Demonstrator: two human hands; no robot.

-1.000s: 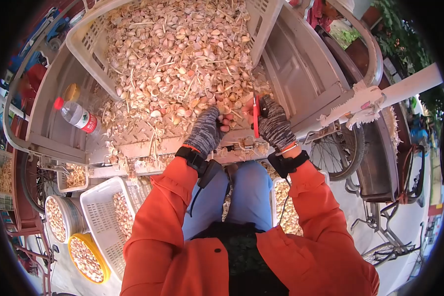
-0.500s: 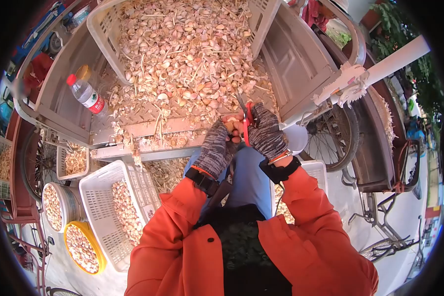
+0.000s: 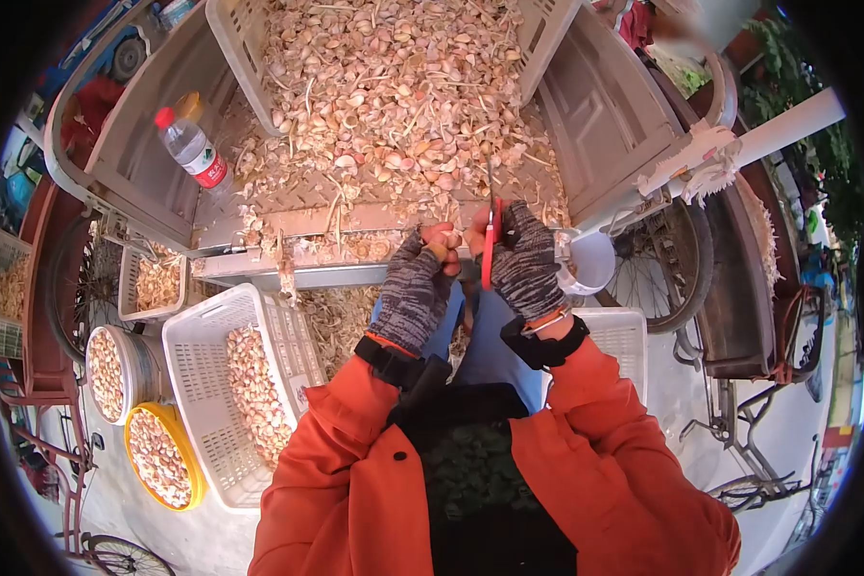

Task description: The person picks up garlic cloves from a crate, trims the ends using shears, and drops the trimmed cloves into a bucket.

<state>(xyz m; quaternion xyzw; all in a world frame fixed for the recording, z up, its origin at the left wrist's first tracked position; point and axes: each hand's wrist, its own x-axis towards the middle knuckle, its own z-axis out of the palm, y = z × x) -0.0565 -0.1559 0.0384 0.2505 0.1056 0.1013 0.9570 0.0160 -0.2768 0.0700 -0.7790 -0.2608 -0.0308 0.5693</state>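
Note:
My left hand [image 3: 416, 291], in a grey knit glove with bare fingertips, is closed on a small piece of garlic [image 3: 453, 240]. In my right hand [image 3: 530, 261], gloved the same way, is a pair of scissors [image 3: 490, 252] with red handles, its dark blades pointing up and away from me. The two hands are close together above my knees, just in front of the cart's edge. Beyond them lies a big heap of garlic cloves [image 3: 384, 106], mixed with dry stalks and skins, spilling from a crate onto the cart bed.
A bottle with a red cap [image 3: 194, 149] lies on the cart bed at left. On the ground at left are a white crate [image 3: 202, 384] of cloves, a yellow bucket [image 3: 194, 461] and a white bucket [image 3: 142, 370]. A white pail [image 3: 593, 262] is right of my right hand.
My hands have drawn slightly apart, the scissors coming away from the garlic in my left hand, and the blades now point straighter up. The whole view has shifted a little.

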